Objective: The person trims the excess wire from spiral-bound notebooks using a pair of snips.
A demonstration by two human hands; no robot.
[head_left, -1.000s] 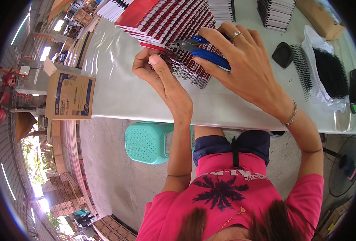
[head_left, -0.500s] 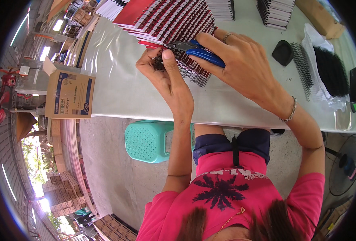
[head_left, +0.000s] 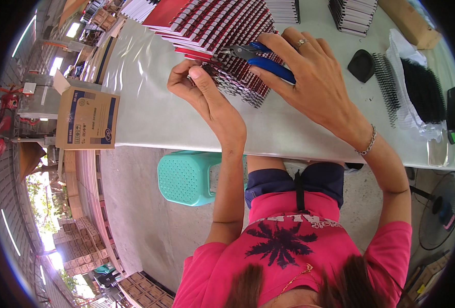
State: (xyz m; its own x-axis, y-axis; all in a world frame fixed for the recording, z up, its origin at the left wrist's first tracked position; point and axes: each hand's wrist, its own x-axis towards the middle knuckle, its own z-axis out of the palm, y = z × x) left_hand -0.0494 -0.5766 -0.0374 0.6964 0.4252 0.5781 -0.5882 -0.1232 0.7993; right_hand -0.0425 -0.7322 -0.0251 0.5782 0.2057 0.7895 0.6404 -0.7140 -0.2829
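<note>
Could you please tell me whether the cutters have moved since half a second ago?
Yes: the cutters have shifted slightly right, toward the shield-shaped black item.

Left of the desk (head_left: 160, 113), a cardboard carton (head_left: 87, 119) bears lettering on dark blue bands, more dark lettering turned sideways, small boxed handling symbols and a round emblem. At the desk's near side, a pink shirt (head_left: 289, 246) carries white lettering beside a dark palm-tree print.
</note>
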